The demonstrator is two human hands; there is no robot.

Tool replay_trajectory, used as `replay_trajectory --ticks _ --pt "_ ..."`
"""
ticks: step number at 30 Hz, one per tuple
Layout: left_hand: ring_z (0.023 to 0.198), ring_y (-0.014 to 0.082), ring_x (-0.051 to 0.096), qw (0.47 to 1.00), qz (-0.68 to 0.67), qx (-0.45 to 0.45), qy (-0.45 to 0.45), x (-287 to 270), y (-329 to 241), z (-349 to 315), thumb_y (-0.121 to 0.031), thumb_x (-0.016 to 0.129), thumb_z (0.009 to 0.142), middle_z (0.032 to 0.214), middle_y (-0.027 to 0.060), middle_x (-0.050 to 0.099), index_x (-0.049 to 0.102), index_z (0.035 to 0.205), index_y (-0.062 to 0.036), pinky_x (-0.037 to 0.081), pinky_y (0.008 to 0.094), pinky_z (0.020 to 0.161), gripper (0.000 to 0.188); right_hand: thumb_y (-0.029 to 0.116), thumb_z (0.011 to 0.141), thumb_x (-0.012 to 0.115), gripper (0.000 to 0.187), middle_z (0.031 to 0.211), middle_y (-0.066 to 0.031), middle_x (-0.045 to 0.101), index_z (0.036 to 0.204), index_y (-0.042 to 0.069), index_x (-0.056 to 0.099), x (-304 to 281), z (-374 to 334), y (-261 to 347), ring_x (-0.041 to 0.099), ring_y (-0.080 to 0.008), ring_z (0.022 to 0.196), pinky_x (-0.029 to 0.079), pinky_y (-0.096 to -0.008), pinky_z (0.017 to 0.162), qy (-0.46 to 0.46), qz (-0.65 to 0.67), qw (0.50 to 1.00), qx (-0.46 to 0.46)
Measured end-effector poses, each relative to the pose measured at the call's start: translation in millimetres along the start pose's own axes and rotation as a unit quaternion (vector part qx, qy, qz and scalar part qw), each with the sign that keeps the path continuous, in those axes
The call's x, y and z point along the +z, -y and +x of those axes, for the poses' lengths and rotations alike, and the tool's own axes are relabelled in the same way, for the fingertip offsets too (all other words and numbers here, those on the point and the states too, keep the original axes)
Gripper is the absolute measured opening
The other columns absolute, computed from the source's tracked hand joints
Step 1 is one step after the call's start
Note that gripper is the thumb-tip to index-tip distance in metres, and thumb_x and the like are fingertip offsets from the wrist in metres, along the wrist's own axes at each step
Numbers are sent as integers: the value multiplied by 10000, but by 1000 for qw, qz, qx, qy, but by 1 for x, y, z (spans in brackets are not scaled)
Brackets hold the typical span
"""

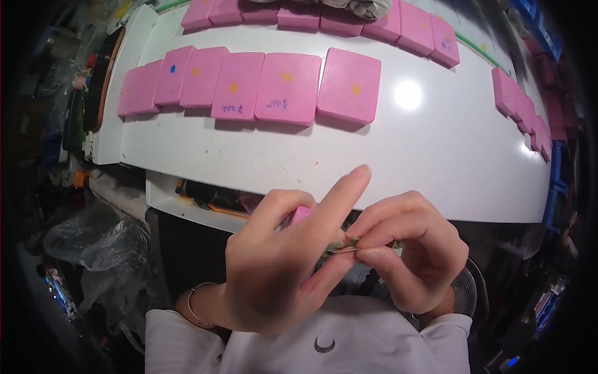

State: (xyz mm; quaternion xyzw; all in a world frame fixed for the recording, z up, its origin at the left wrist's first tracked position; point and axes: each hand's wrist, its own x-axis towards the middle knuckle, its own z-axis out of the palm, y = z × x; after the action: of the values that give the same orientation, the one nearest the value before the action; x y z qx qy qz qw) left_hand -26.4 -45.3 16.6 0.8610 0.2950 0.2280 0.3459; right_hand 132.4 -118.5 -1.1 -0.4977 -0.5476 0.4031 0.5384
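Both of my hands meet in front of my chest, just off the table's near edge. My left hand point(268, 268) is closed round a pink block point(301, 214), of which only small bits show between the fingers; its index finger points up and away. Against the left fingertips, my right hand point(423, 249) pinches a small green piece point(354, 241) between thumb and fingers. A thin, pale, needle-like strip point(344, 250) lies between the two hands at the pinch. The fingers cover most of these small things, so their exact kind cannot be made out.
On the white table point(249, 153) stands a row of pink blocks point(288, 87) with yellow or blue marks. Another row point(380, 22) lies farther back, with more pink blocks point(522, 109) at the right. An open drawer point(218, 206) and a clear plastic bag point(106, 255) are at the left.
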Motion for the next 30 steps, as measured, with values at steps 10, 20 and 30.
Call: replay_trajectory --ticks 10,20,30 --pt "728 208 604 975 -219 -27 4 -12 8 0 1 768 593 754 75 657 663 846 -6 479 306 679 275 -81 752 638 118 876 -163 618 854 -40 594 -3 -2 4 586 -154 720 463 -225 586 -53 27 998 -24" --pt "717 240 594 990 -132 5 -51 -9 1 -1 32 732 598 749 68 638 646 764 -44 490 314 653 201 -89 651 706 285 820 -168 626 906 -25 595 3 -16 16 609 -205 650 491 -283 566 -104 -69 991 -56" --pt "754 204 536 991 -21 76 -107 -6 2 -14 20 750 557 883 0 603 657 891 -105 460 261 631 369 -157 566 648 496 740 -175 627 1043 -101 523 19 -25 -6 575 -179 502 413 -240 401 -79 -43 982 -164"
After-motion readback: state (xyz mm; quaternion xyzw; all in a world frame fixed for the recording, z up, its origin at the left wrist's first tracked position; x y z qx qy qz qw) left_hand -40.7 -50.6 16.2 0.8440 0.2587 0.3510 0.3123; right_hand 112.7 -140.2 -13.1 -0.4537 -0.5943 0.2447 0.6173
